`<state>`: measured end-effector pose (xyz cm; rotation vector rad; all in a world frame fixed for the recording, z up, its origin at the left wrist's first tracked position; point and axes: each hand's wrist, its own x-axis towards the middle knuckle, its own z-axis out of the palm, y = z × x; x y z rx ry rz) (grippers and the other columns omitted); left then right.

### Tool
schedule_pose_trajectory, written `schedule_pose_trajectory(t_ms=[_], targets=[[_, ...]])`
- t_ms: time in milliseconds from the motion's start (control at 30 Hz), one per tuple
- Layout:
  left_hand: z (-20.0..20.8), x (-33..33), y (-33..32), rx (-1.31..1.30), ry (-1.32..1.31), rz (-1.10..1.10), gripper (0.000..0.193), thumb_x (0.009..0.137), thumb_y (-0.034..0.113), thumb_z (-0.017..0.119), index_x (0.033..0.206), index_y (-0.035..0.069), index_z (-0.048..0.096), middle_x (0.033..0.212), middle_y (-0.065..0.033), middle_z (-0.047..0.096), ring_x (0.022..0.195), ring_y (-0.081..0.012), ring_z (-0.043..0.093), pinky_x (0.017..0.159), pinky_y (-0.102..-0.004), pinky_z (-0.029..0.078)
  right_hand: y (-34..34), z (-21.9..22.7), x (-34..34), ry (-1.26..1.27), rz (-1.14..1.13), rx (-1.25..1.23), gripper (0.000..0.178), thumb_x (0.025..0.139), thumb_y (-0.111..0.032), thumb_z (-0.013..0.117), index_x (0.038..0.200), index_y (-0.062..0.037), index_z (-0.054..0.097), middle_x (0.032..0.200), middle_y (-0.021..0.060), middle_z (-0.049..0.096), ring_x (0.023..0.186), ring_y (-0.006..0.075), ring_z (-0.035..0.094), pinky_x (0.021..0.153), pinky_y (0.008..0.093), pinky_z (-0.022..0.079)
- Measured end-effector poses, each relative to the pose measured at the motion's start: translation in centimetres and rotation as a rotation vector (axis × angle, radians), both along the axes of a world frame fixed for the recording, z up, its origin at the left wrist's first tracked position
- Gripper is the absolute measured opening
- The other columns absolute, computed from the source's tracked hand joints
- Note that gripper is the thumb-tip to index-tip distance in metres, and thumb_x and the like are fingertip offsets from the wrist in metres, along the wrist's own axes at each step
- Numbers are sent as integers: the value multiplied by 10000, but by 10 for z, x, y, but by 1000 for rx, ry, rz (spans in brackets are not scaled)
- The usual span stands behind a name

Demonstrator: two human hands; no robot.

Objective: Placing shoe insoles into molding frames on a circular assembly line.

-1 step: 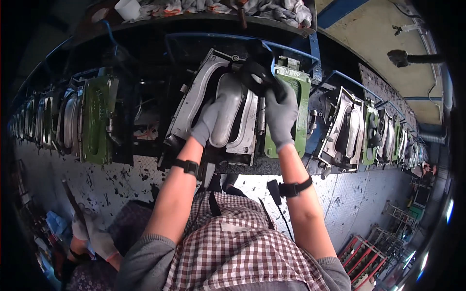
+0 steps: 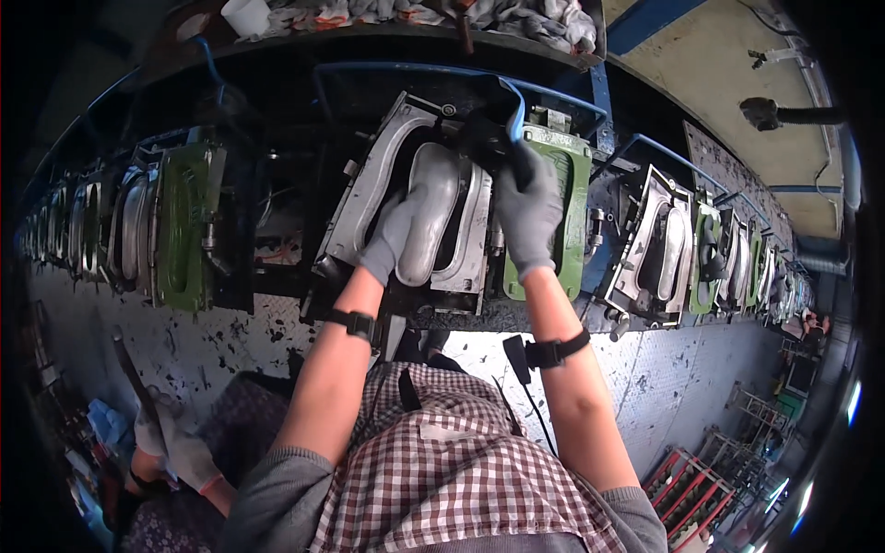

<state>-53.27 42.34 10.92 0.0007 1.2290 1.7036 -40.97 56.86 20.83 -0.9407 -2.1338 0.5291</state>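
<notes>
An open shoe mould (image 2: 362,198) lies in front of me, with a silvery foot-shaped metal last (image 2: 429,230) in its middle. My left hand (image 2: 392,241), in a grey glove, grips the left side of the last; some fingers are hidden behind it. Beyond the last's far end, my gloved right hand (image 2: 530,217) is closed round a dark, soft-looking black piece (image 2: 489,134), perhaps a shoe upper; its full shape is lost in shadow. Beside that hand is the mould's green plate (image 2: 572,198), and a blue band (image 2: 516,115) curves above.
More moulds stand in rows to the left (image 2: 184,226) and right (image 2: 650,244). Gloves and rags (image 2: 544,23) heap on a shelf above, near a white cup (image 2: 246,17). At lower left, another person's gloved hand (image 2: 189,456) is near a dark rod (image 2: 136,382). Red racks (image 2: 691,498) stand lower right.
My right hand has shifted slightly left and toward me with the black piece, which has turned and lies lower. My left hand has moved a little right along the last.
</notes>
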Motion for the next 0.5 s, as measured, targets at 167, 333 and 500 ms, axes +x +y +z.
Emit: schedule_pose_trajectory(t_ms=[167, 333, 500], targets=[[-31, -4, -48, -287, 398, 135, 664, 1006, 532, 568, 1384, -14, 565, 1242, -137, 682, 1074, -209, 662, 961, -313, 524, -61, -11, -27, -378, 487, -152, 370, 884, -180, 645, 1251, -134, 641, 1044, 189, 656, 977, 381, 670, 809, 458, 548], [5, 28, -44, -328, 342, 277, 769, 1049, 614, 380, 1480, -19, 453, 1430, -152, 553, 1262, -219, 552, 1077, -342, 429, -97, -36, -3, -514, 737, -436, 308, 860, -174, 623, 1158, -113, 664, 1196, 185, 684, 956, 410, 689, 818, 457, 563], [36, 4, -47, -402, 489, -12, 676, 990, 569, 561, 1370, 9, 567, 1207, -127, 654, 1086, -230, 632, 938, -380, 527, -145, -42, 29, -519, 774, -190, 392, 897, -273, 672, 1251, -116, 609, 968, 150, 636, 896, 357, 690, 758, 473, 546]])
